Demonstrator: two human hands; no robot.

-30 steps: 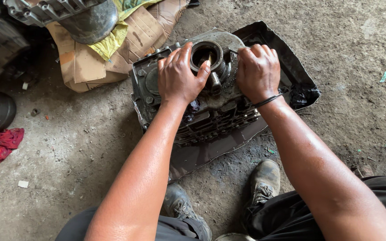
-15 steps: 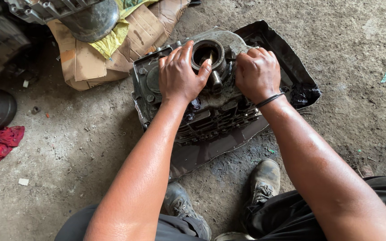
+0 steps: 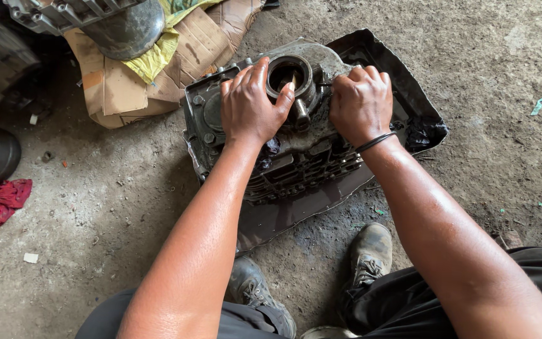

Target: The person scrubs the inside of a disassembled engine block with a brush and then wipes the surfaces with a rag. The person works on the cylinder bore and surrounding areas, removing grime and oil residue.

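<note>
The metal engine block (image 3: 296, 157) sits in a black tray (image 3: 409, 81) on the dirty concrete floor (image 3: 95, 207), right in front of your two shoes. It looks very heavy and hard, so it will not bend or squash. It is dark and shiny with oil, so it is likely slippery.

Your left hand (image 3: 247, 103) lies flat on top of it, fingers spread wide, with your thumb at the rim of the round hole (image 3: 288, 74). Your right hand (image 3: 360, 103) is curled shut into a tight grip at the top edge of the block; what it pinches is hidden under your fingers.

Hold it by the thick outer edges, low on both sides, not by the thin fins in front. Keep your fingers out of the hole and wipe them first.
</note>
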